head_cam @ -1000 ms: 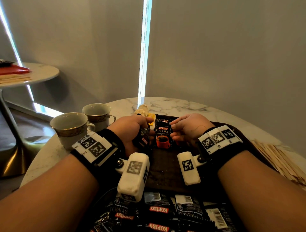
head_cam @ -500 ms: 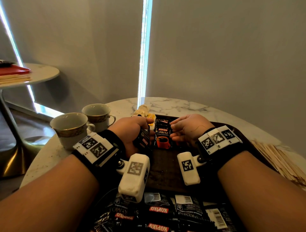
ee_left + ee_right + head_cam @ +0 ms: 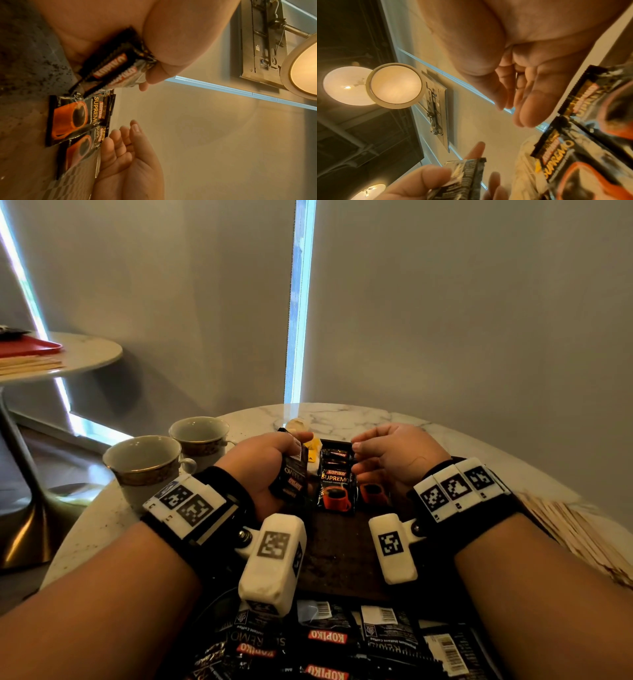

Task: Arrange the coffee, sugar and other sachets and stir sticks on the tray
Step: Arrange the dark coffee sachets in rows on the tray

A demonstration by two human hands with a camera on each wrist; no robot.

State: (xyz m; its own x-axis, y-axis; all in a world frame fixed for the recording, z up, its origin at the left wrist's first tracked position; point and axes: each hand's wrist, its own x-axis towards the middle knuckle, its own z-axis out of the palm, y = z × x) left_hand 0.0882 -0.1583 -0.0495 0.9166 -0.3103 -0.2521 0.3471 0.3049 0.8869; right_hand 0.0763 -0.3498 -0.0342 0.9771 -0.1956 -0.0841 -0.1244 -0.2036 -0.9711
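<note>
My left hand [image 3: 274,457] grips a small stack of black Kopiko coffee sachets [image 3: 290,474], held upright just left of the dark tray [image 3: 339,553]. In the left wrist view the thumb and fingers clamp that stack [image 3: 118,65]. One Kopiko sachet [image 3: 337,484] lies face up at the tray's far end, and a second sachet [image 3: 373,493] lies beside it, partly under my right hand. My right hand [image 3: 371,455] hovers above them with relaxed fingers [image 3: 522,97] and holds nothing.
A heap of loose Kopiko sachets [image 3: 325,642] lies at the near edge. Wooden stir sticks [image 3: 579,539] are spread at the right. Two cups [image 3: 147,463] [image 3: 200,438] stand at the left. Yellow and white sachets [image 3: 303,429] lie behind the tray on the marble table [image 3: 342,414].
My right hand has lifted off the sachets on the tray, uncovering the second one. My left hand has raised its stack slightly.
</note>
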